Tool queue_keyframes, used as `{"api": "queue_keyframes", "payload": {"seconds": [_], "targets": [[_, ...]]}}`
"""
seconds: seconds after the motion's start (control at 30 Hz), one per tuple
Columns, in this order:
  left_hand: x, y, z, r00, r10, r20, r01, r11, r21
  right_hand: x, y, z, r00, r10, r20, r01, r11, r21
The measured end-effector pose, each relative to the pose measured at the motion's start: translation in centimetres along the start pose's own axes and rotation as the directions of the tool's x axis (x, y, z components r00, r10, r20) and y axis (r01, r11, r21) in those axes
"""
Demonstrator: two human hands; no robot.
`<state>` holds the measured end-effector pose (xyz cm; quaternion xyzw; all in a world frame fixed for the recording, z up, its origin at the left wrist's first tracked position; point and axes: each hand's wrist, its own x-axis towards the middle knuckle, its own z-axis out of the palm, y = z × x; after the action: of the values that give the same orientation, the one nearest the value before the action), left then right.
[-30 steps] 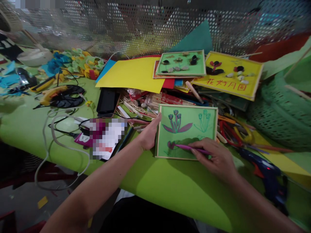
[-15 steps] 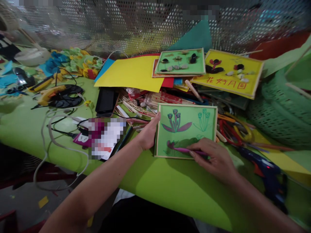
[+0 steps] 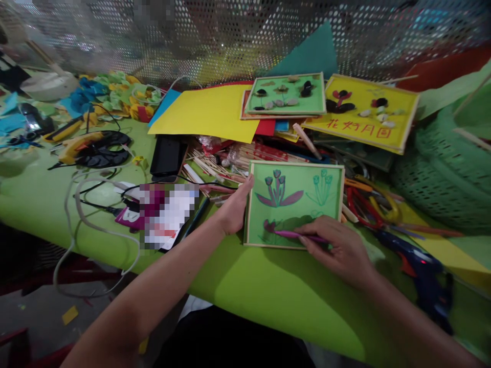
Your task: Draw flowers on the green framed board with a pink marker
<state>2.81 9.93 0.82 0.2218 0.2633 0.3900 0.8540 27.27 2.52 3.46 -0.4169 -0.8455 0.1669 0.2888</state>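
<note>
A green card picture [image 3: 297, 204] with a thin wooden frame lies on the green table in front of me. Drawn flowers fill it: one at the upper left is coloured purple, another at the upper right is only outlined. My left hand [image 3: 235, 210] grips the frame's left edge, thumb on top, the other fingers mostly hidden. A purple pen [image 3: 286, 233] is pinched in my right hand [image 3: 335, 245]. Its tip touches a partly coloured flower at the picture's lower left. Part of the drawing is covered by my right hand.
Behind the picture lie wooden sticks [image 3: 245, 156], a yellow sheet [image 3: 207, 112] and framed pebble pictures [image 3: 286, 97]. Scissors [image 3: 368, 204], a blue glue gun [image 3: 418, 271] and a green basket [image 3: 448, 168] stand right. A phone [image 3: 166, 156] and looped white cable [image 3: 76, 214] lie left.
The view has shifted very slightly. My right hand stays over the same lower-left flower with the purple pen, and my left hand keeps its hold on the frame.
</note>
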Motion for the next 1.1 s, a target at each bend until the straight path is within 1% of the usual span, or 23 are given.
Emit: {"api": "queue_keyframes", "payload": {"seconds": [0.13, 0.23, 0.33, 0.43, 0.53, 0.63, 0.83, 1.0, 1.1], "targets": [[0.03, -0.10, -0.20, 1.000, 0.017, -0.007, -0.017, 1.000, -0.015, -0.16, 0.15, 0.06, 1.000, -0.004, 0.016, 0.004, 1.000, 0.006], [0.06, -0.18, -0.29, 0.999, 0.041, 0.007, -0.041, 0.999, -0.027, -0.21, 0.27, 0.18, 1.000, 0.001, -0.001, -0.001, 1.000, 0.007], [0.07, -0.14, -0.28, 1.000, 0.006, 0.006, -0.006, 1.000, -0.011, -0.19, 0.33, 0.21, 1.000, 0.021, -0.022, -0.021, 1.000, 0.013], [0.04, -0.04, -0.25, 1.000, -0.022, -0.011, 0.022, 1.000, 0.013, -0.10, 0.25, 0.09, 1.000, 0.024, -0.013, -0.024, 1.000, 0.015], [0.07, -0.04, -0.28, 1.000, 0.002, 0.030, -0.002, 1.000, 0.006, -0.05, 0.19, -0.02, 1.000, 0.016, -0.004, -0.015, 1.000, 0.014], [0.17, -0.21, -0.35, 0.997, 0.029, 0.065, -0.029, 1.000, -0.001, -0.13, 0.27, 0.04, 0.999, 0.026, -0.022, -0.026, 1.000, 0.018], [0.09, -0.36, -0.15, 0.999, 0.044, -0.010, -0.043, 0.999, 0.022, -0.20, 0.37, 0.07, 0.999, 0.029, -0.042, -0.028, 1.000, 0.012], [-0.06, -0.18, 0.06, 1.000, 0.019, -0.013, -0.019, 0.999, 0.034, 0.00, 0.05, -0.09, 0.999, 0.023, -0.033, -0.023, 1.000, 0.013], [0.05, -0.17, -0.02, 0.999, 0.031, -0.008, -0.031, 0.999, 0.025, 0.01, 0.05, -0.01, 0.998, 0.044, -0.049, -0.043, 0.999, 0.014]]}}
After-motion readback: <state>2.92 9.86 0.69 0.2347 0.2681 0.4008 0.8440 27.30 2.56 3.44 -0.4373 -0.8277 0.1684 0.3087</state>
